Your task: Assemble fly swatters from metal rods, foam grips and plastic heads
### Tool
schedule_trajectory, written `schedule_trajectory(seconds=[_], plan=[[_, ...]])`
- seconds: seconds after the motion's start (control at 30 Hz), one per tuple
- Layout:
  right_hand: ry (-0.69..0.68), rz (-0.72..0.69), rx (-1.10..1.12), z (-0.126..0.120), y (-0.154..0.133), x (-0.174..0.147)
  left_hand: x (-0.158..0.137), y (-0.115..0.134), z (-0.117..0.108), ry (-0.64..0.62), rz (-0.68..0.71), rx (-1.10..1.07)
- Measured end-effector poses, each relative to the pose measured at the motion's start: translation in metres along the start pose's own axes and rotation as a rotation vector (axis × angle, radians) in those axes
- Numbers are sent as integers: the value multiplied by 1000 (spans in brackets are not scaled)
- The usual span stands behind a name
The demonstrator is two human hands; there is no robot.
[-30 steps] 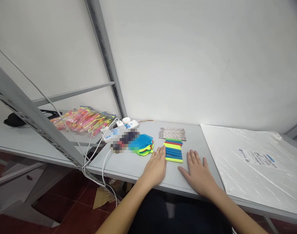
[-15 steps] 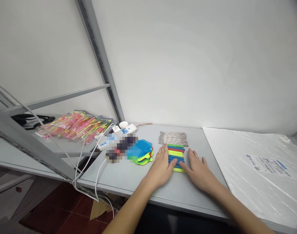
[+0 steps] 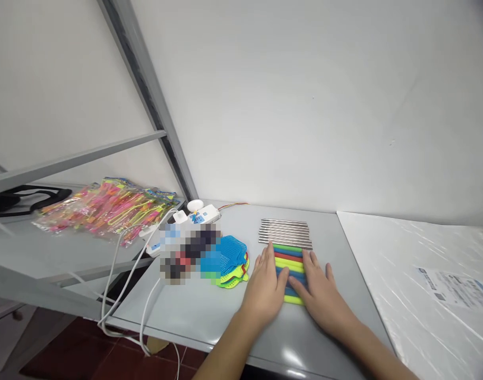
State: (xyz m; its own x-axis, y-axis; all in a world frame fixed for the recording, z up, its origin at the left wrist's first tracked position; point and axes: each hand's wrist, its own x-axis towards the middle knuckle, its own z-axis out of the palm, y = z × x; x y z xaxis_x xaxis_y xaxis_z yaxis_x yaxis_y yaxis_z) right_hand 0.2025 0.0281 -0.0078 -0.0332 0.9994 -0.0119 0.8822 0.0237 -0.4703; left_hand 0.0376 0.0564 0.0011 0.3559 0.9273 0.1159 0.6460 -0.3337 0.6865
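Coloured tubes (image 3: pixel 291 264) in green, blue, red and yellow lie side by side about midway between the back and front edges of the grey tabletop (image 3: pixel 186 309). We see the left hand (image 3: pixel 263 287) and right hand (image 3: pixel 324 295) at opposite ends of the row, fingers extended and thumbs reaching inward across the tubes; both rest there and neither grasps anything. We judge the row largely gathered and nearly even, with perhaps slight squaring left; the covered ends prevent certainty. Toward the back edge, metal rods (image 3: pixel 285 234) form a neat row, apparently finished. Left of the tubes, mesh heads (image 3: pixel 231 253) overlap in a loose stack, beside a blurred patch we cannot read. A power strip (image 3: pixel 207 214) occupies the back left corner; a plastic-wrapped sheet (image 3: pixel 384 269) covers the right side. Beyond the left edge we note bagged goods (image 3: pixel 106 206), a metal upright (image 3: pixel 146 79), a pale wall (image 3: pixel 284 105) and dark red floor (image 3: pixel 86 351).
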Motion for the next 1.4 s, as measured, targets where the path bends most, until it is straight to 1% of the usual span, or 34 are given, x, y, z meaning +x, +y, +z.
schedule_trajectory(seconds=[0.1, 0.23, 0.33, 0.43, 0.57, 0.67, 0.83, 1.07, 1.2, 1.4], plan=[[13, -2, -38, 1, 5, -4, -3, -3, 1, 16, 17, 16], [29, 14, -168, 4, 15, -17, -14, -4, -2, -1, 48, 83], [34, -25, -245, 5, 22, -27, -28, -3, -5, -19, 58, 137], [62, -71, -264, 4, 26, -33, -43, -3, -9, -18, 61, 180], [65, -67, -257, 1, 24, -33, -54, -1, -12, 0, 63, 209], [40, -63, -250, -2, 23, -33, -55, 1, -11, 18, 62, 226], [7, -71, -269, -4, 23, -34, -54, 3, -7, 78, 14, 221], [4, -77, -278, -3, 24, -33, -55, 2, -3, 108, -3, 211], [27, -94, -271, 0, 26, -35, -56, 0, -3, 127, 25, 176], [111, -127, -247, 6, 32, -35, -60, 0, -9, 153, 68, 77]])
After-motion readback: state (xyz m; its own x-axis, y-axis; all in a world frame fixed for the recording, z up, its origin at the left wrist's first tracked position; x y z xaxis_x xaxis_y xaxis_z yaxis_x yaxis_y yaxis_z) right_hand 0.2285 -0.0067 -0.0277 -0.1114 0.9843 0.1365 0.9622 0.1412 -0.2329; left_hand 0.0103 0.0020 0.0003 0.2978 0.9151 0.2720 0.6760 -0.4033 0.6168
